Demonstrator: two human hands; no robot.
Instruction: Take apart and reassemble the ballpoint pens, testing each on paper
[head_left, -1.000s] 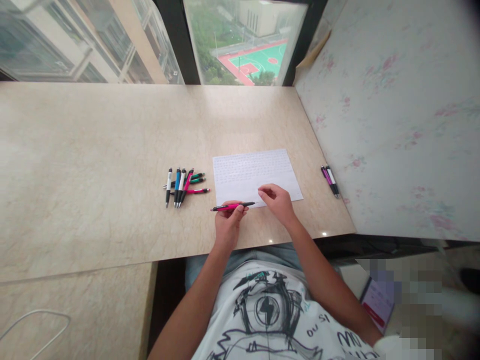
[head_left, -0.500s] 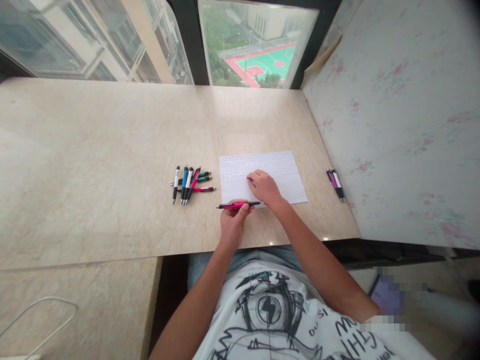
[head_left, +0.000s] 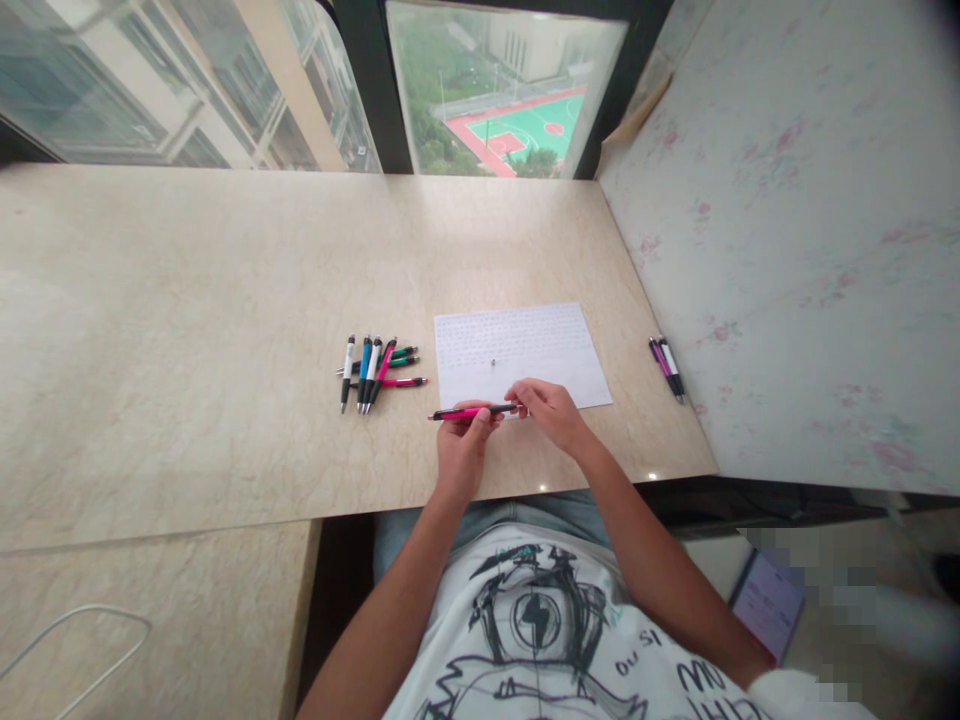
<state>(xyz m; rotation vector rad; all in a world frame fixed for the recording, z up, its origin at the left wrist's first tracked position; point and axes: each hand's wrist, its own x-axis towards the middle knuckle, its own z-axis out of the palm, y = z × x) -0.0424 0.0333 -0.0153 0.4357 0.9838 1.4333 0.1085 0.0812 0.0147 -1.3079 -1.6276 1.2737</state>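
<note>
My left hand (head_left: 463, 443) grips a pink and black pen (head_left: 472, 411) held level just above the table's near edge. My right hand (head_left: 550, 410) pinches the black tip end of that same pen. Behind both hands lies a white sheet of paper (head_left: 517, 350) covered with faint handwriting. A tiny dark part (head_left: 493, 362) rests on the middle of the sheet.
A cluster of several pens (head_left: 373, 364) lies left of the sheet. Two more pens (head_left: 666, 367) lie by the flowered wall (head_left: 787, 220) at the right. The beige marble table (head_left: 187, 330) runs to windows at the back. A white cable (head_left: 75, 650) loops at the lower left.
My right hand went out onto the paper, left a tiny dark part there, then came back to the pen's tip. My left hand kept the pen almost still.
</note>
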